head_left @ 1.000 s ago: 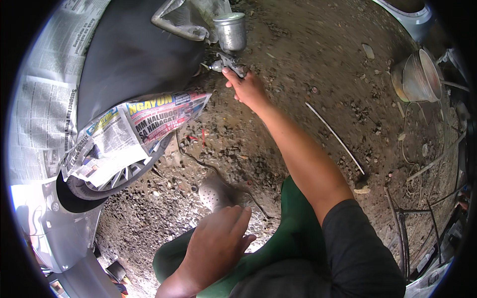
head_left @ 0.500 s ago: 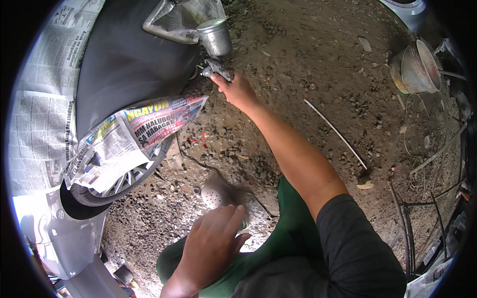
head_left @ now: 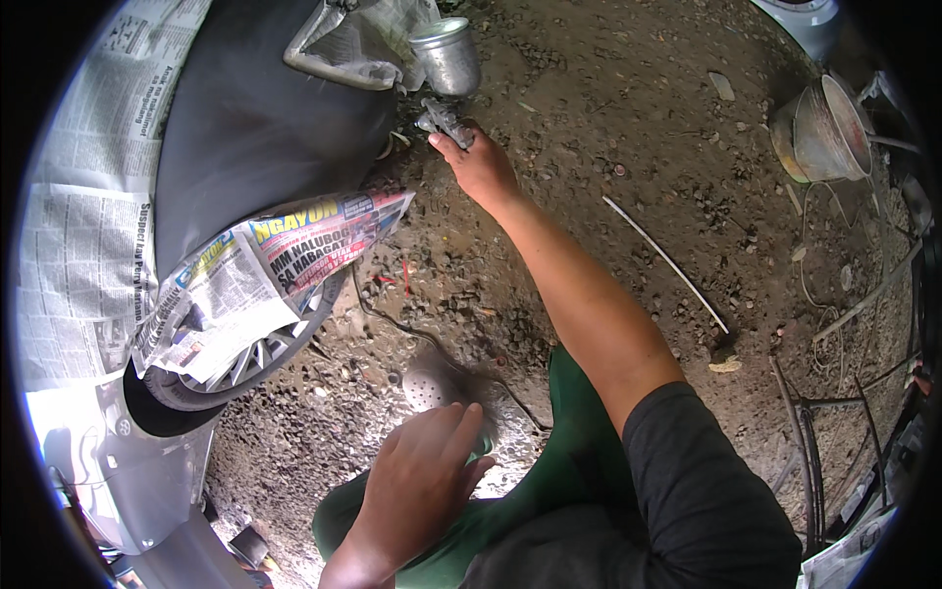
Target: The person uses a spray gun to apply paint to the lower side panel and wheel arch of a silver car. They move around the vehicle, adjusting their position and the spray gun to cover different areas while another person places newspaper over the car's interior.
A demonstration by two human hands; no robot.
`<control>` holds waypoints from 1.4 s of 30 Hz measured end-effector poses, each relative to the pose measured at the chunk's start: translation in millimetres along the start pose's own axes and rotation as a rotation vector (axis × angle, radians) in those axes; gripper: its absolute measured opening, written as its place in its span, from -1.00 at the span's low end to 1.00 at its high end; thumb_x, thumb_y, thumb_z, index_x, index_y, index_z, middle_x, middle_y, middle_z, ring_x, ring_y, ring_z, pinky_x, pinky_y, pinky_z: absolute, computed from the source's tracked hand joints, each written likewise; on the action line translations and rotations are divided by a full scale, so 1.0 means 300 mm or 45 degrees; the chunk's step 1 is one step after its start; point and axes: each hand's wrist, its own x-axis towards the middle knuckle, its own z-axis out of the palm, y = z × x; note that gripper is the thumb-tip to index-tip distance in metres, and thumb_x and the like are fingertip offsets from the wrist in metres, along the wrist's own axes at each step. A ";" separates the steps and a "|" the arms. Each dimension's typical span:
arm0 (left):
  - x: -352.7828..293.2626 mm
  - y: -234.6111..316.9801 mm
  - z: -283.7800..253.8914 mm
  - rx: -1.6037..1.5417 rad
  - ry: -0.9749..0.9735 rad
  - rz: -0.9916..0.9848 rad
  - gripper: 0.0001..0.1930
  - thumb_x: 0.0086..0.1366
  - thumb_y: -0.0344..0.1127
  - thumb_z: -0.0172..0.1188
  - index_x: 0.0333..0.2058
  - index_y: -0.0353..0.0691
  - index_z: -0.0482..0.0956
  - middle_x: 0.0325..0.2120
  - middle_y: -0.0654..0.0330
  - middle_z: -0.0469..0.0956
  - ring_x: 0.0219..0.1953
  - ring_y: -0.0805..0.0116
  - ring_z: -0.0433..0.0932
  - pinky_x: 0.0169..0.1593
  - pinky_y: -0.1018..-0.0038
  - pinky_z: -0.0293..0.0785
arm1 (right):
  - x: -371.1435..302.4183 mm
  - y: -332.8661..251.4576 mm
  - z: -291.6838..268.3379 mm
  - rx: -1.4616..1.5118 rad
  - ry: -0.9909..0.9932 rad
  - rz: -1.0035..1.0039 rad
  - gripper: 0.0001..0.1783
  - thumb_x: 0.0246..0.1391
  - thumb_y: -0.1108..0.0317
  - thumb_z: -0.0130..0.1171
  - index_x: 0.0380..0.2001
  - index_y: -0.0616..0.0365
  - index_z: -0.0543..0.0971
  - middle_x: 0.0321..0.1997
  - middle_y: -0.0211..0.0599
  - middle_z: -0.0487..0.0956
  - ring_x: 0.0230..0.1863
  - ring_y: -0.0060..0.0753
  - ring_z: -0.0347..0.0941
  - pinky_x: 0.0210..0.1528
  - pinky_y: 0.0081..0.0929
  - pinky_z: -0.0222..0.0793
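With my right arm stretched forward, my right hand point(head_left: 483, 169) is closed round the grip of a metal spray gun point(head_left: 444, 120). A silver paint cup point(head_left: 447, 61) tops the gun. To its left lies the matte dark grey body panel point(head_left: 270, 128) of a car; the gun is apart from it, just off the right edge. My left hand point(head_left: 424, 471) rests near my bent green-clad leg, holding nothing, fingers loosely stretched and thumb apart. Newspaper point(head_left: 304, 250) masks the lower panel edge and partly covers the wheel point(head_left: 250, 368). More newspaper point(head_left: 88, 245) covers the car at the far left.
A plastic-covered part point(head_left: 343, 49) sits beside the panel's top. A dark hose point(head_left: 412, 332) crosses the gravelly ground past my perforated clog point(head_left: 429, 388). Rightward lie a thin white stick point(head_left: 667, 263), a dirty bucket point(head_left: 824, 133) and metal rods point(head_left: 800, 442).
My right hand has shifted the spray gun slightly to the right, away from the panel's edge, and the cup has risen a little in view. My left hand stays put.
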 end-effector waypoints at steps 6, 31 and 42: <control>0.021 0.017 -0.004 0.010 -0.002 0.035 -0.43 0.22 -0.13 0.33 0.17 -0.22 0.47 0.01 0.08 0.55 0.06 0.07 0.55 0.09 0.20 0.49 | 0.003 0.015 -0.034 0.100 -0.172 -0.013 -0.37 0.23 -0.22 0.20 -0.04 0.20 0.60 -0.18 0.12 0.70 -0.09 0.23 0.64 -0.05 0.00 0.53; 0.037 0.057 -0.019 0.008 -0.080 0.014 -0.42 0.21 -0.15 0.35 0.19 -0.20 0.47 0.02 0.10 0.55 0.07 0.09 0.56 0.08 0.21 0.50 | 0.041 -0.027 -0.078 -0.029 -0.027 0.009 -0.41 0.21 -0.25 0.23 -0.11 0.10 0.60 -0.42 -0.34 0.67 -0.48 -0.42 0.58 -0.38 -0.38 0.51; 0.036 0.075 -0.013 0.017 -0.058 0.063 -0.41 0.22 -0.12 0.35 0.19 -0.19 0.47 0.03 0.10 0.56 0.08 0.08 0.55 0.10 0.21 0.50 | -0.029 -0.134 -0.207 0.279 -0.358 0.081 -0.47 0.24 -0.18 0.24 -0.16 0.12 0.61 -0.52 -0.36 0.63 -0.67 -0.55 0.49 -0.59 -0.50 0.43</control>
